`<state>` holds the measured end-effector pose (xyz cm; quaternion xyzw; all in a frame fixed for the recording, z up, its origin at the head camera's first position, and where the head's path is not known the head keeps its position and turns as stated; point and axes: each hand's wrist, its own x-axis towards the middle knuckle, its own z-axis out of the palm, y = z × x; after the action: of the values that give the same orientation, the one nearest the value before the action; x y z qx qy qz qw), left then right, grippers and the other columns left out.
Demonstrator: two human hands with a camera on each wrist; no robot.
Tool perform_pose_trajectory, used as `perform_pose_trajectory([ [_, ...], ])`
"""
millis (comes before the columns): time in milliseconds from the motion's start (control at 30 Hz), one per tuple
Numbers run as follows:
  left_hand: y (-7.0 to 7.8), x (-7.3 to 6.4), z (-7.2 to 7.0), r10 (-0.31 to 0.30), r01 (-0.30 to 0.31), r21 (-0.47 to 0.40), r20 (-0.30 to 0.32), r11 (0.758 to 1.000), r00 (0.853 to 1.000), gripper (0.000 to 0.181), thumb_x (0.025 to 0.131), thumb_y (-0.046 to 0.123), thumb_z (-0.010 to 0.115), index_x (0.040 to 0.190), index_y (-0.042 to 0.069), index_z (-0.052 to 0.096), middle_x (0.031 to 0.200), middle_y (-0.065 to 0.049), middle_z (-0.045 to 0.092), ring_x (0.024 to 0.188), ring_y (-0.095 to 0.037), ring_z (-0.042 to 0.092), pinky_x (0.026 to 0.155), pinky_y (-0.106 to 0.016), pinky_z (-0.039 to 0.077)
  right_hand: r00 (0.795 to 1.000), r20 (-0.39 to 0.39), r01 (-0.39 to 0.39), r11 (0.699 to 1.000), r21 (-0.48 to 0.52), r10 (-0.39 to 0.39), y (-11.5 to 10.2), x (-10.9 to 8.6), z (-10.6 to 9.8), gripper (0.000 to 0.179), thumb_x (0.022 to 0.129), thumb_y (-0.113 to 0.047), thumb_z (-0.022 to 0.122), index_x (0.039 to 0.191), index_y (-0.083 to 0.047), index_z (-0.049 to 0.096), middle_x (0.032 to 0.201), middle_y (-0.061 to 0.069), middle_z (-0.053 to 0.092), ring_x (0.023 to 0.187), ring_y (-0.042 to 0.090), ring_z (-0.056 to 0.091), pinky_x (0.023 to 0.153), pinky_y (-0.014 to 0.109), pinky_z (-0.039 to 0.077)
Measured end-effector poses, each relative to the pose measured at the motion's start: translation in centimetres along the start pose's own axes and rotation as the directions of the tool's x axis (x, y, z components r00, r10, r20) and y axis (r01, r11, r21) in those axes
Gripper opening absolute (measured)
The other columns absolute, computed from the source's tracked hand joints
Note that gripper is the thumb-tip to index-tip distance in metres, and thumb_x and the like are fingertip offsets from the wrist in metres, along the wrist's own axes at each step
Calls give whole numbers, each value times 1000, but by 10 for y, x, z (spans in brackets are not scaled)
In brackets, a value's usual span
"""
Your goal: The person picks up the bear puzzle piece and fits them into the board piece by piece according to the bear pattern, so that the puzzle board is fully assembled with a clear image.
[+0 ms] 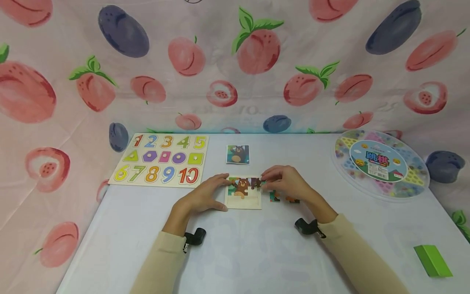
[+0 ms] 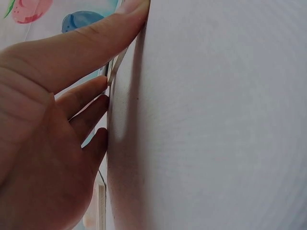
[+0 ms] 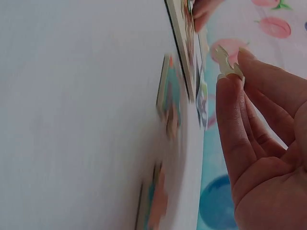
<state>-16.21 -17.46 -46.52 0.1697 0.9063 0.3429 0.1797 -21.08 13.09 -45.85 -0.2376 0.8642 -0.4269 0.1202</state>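
Note:
A small wooden puzzle board (image 1: 242, 203) lies on the white table, its upper part filled with bear picture pieces (image 1: 241, 185). My left hand (image 1: 202, 194) rests at its left edge, thumb near the lower corner and fingers near the upper one. In the left wrist view the left thumb (image 2: 91, 43) stretches straight to the board's edge. My right hand (image 1: 288, 181) pinches a puzzle piece (image 3: 228, 64) between thumb and fingertips, at the board's upper right. Beneath and beside this hand lie loose puzzle pieces (image 1: 274, 196), partly hidden in the head view.
Behind the board lies a square bear picture card (image 1: 238, 154). A number-and-shape board (image 1: 159, 160) is at the back left. A round Chinese checkers box (image 1: 382, 163) sits at the back right, and a green block (image 1: 433, 261) at the front right.

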Motion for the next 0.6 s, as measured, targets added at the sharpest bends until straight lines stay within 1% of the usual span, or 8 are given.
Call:
perform_pose_trajectory([
  [200, -1, 0, 0, 6, -6, -8, 2, 1000, 1000, 76, 79, 22, 88, 147, 14, 54, 169, -2, 30, 160, -29, 21, 132, -51, 21, 999, 26, -19, 1000, 10, 18, -10, 5, 14, 18, 86, -17, 82, 103, -11, 81, 121, 10, 72, 101, 20, 70, 78, 23, 58],
  [333, -2, 0, 0, 7, -7, -13, 2, 1000, 1000, 76, 79, 22, 88, 147, 14, 54, 170, -2, 30, 161, -29, 21, 133, -51, 20, 999, 24, -21, 999, -30, 22, -11, 7, 21, 14, 85, -17, 82, 99, -13, 82, 118, 7, 73, 100, 18, 69, 78, 22, 57],
  [600, 0, 0, -1, 9, -9, -6, -3, 1000, 1000, 75, 79, 21, 88, 145, 13, 55, 169, -3, 31, 160, -29, 23, 132, -50, 21, 1000, 18, 5, 995, -100, -3, -13, 8, 28, 12, 83, -16, 84, 93, -11, 82, 105, 7, 78, 97, 19, 71, 75, 20, 56],
])
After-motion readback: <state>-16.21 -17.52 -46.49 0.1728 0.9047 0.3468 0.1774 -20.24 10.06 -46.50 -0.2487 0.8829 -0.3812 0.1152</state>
